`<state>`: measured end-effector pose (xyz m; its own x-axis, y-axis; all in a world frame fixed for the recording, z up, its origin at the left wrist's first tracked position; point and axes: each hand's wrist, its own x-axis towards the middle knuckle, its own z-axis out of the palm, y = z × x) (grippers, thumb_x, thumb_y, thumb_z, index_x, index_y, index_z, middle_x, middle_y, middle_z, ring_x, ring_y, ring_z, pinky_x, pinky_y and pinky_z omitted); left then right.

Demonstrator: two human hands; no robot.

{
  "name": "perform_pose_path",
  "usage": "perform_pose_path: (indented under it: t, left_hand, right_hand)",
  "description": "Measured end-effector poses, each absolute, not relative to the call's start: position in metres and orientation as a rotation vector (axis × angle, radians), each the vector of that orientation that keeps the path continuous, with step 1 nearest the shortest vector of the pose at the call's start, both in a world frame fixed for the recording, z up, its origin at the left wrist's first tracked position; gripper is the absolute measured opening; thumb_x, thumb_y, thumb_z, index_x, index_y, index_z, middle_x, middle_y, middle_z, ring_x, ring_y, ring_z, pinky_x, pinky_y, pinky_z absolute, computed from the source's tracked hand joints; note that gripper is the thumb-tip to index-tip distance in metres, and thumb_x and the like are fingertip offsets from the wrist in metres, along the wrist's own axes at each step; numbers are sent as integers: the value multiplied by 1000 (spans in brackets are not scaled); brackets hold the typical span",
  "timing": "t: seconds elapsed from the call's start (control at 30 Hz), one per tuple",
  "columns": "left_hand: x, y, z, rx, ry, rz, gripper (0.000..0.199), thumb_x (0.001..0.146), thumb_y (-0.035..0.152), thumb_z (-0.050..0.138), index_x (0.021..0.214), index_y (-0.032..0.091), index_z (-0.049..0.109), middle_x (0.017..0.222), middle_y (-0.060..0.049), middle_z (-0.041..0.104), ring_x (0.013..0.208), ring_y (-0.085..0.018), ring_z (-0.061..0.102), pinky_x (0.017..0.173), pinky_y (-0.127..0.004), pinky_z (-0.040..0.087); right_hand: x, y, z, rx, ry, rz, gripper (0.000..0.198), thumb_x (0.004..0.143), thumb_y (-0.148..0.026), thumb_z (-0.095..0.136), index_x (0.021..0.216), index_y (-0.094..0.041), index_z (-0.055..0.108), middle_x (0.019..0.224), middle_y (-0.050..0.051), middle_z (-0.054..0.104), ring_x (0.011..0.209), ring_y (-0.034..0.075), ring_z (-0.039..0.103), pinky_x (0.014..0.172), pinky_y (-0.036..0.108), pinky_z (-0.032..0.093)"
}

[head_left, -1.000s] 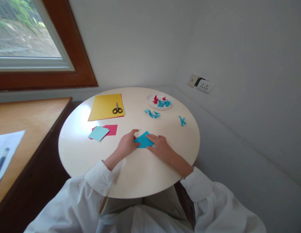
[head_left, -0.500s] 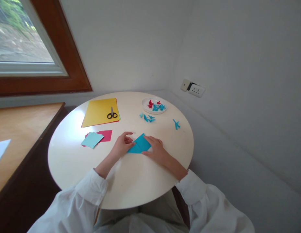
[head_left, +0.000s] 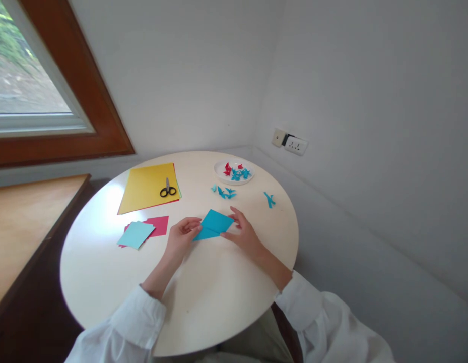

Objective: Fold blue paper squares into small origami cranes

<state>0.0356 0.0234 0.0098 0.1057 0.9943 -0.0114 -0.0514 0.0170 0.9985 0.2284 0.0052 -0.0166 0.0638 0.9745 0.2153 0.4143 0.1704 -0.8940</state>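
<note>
The left hand point(head_left: 182, 236) pinches the left end of the folded blue paper point(head_left: 215, 222) between thumb and fingers; the right hand point(head_left: 246, 234) pinches the right corner. The paper is around the middle of the smooth, round table point(head_left: 211, 282). Its peak points away from the person, and its long axis goes left to right, slightly slanted. Beyond are small, spiky blue paper figures point(head_left: 221, 192) and a shallow white plate point(head_left: 218, 171).
</note>
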Motion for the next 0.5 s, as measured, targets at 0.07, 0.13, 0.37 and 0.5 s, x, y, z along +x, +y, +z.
perform_pose_path:
  t: [0.07, 0.13, 0.37, 0.5]
  left_hand:
    - [37, 22, 9, 1206, 1097, 1169, 32, 56, 36, 73, 78, 14, 63, 75, -4, 68, 70, -16, 61, 65, -27, 46]
    - [36, 21, 8, 1249, 1110, 1161, 27, 59, 35, 71, 76, 15, 64, 74, -4, 67, 68, -16, 61, 64, -27, 46]
    - [28, 19, 1, 1806, 1221, 1168, 11, 68, 22, 59, 77, 19, 65, 84, -4, 69, 85, -20, 61, 78, -35, 46]
    - [22, 8, -5, 2295, 1234, 978, 16, 73, 13, 53, 80, 21, 65, 87, -4, 68, 87, -20, 58, 83, -38, 41]
  right_hand:
    - [229, 9, -17, -1284, -1576, 901, 42, 66, -30, 69, 105, -18, 62, 100, 9, 69, 94, 23, 63, 83, 38, 47]
    - [228, 12, -16, -1244, -1592, 908, 24, 69, -31, 67, 89, -17, 67, 91, 7, 71, 86, 22, 65, 79, 36, 48]
    - [224, 8, -6, -1197, -1837, 405, 12, 80, -29, 57, 79, -21, 66, 88, 6, 68, 88, 19, 61, 83, 35, 43]
    - [230, 3, -7, -1206, -2058, 266, 13, 79, -17, 55, 82, -21, 67, 94, 5, 67, 94, 19, 58, 87, 36, 38]
